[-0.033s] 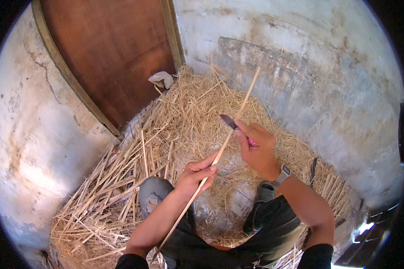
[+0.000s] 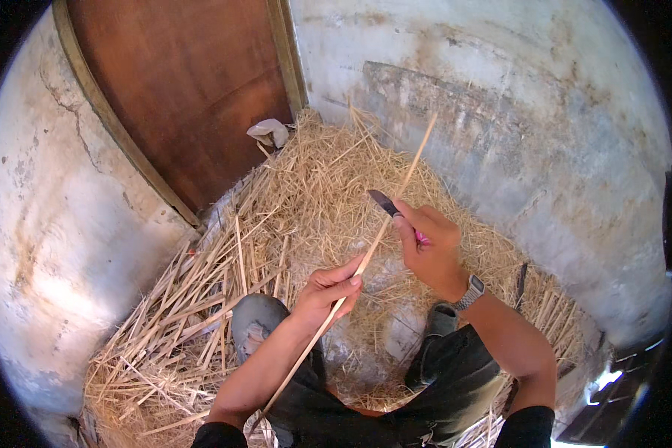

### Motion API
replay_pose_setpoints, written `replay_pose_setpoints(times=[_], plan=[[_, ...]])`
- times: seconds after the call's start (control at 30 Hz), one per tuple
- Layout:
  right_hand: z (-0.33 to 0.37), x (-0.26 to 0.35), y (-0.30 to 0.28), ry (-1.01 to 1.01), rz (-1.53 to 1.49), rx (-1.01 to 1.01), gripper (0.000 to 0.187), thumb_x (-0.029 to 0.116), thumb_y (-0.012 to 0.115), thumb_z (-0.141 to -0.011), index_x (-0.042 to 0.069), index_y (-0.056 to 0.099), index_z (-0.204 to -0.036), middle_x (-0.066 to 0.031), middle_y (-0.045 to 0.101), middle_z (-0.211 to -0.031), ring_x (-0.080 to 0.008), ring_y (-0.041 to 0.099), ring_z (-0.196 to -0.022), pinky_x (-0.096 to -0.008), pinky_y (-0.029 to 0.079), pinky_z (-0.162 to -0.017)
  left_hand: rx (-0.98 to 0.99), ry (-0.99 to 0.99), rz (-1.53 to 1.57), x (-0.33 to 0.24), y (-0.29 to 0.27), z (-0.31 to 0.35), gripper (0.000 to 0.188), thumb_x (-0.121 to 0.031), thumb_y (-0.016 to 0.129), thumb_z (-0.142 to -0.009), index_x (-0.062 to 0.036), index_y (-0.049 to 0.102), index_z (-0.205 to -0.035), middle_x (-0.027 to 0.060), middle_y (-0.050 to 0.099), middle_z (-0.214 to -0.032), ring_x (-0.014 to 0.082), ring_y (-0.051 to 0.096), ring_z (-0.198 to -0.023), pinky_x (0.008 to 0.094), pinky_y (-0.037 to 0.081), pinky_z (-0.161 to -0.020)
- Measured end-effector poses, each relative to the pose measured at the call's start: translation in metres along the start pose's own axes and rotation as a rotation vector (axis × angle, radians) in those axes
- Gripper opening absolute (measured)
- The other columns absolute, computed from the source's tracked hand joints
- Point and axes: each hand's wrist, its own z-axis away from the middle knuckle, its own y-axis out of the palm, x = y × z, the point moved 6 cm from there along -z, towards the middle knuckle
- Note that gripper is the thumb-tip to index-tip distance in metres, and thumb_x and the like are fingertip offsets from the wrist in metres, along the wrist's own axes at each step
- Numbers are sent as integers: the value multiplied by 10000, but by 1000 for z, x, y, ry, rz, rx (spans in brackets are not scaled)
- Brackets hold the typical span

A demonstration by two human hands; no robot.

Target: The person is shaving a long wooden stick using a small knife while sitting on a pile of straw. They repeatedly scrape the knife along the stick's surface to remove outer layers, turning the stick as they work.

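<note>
Nothing has visibly shifted between the two frames. Left hand [image 2: 328, 290] pinches a long thin cane strip [image 2: 366, 257] mid-length; right hand [image 2: 429, 250] grips a pink-handled knife [image 2: 387, 203], blade seemingly touching the strip. Shavings and cut lengths [image 2: 201, 299] heaped around suggest much is done; this strip looks only partly worked.

Bright daylight falls evenly over the loose pale-yellow straw pile [image 2: 328, 194], with soft shadows. Glare washes the cracked whitewashed wall [image 2: 48, 284] at left. Fisheye distortion bends the brown wooden door [image 2: 187, 89]; corners go black.
</note>
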Motion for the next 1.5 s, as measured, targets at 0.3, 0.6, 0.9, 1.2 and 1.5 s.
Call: replay_pose_setpoints(times=[0.3,0.6,0.9,1.2,1.5], plan=[[2,-2,-1,-70,68,32,426,34,657,-828,160,700,-1232,-56,598,-735,-228,612,-564,-350,490,-480,68,41,34,6,-1,-6,458,-80,601,-981,-94,532,-1433,30,581,-790,79,450,-512,221,348,-474],[16,32,8,-198,44,120,408,22,651,-814,145,719,-1198,-63,575,-700,-225,577,-513,-356,472,-459,6,-46,144,21,-15,-10,431,-74,596,-984,-86,548,-1412,77,654,-859,91,464,-475,221,384,-465],[12,12,8,-100,68,53,475,21,633,-810,164,690,-1259,-66,553,-714,-228,573,-536,-355,479,-470,48,-7,165,10,-4,-5,374,-97,547,-1016,-92,567,-1389,77,644,-811,75,427,-445,209,290,-406],[-3,-8,3,-32,72,80,478,62,617,-821,162,668,-1285,-75,575,-741,-262,587,-576,-371,498,-507,-5,15,4,6,8,-1,327,-109,519,-1030,-31,569,-1343,26,535,-701,73,389,-406,220,285,-386],[-6,-10,9,-4,85,162,462,52,602,-830,120,662,-1283,-103,599,-750,-286,615,-629,-386,510,-564,-49,-29,14,14,3,-6,324,-97,559,-1014,-29,603,-1329,1,502,-639,61,381,-395,219,256,-369]])
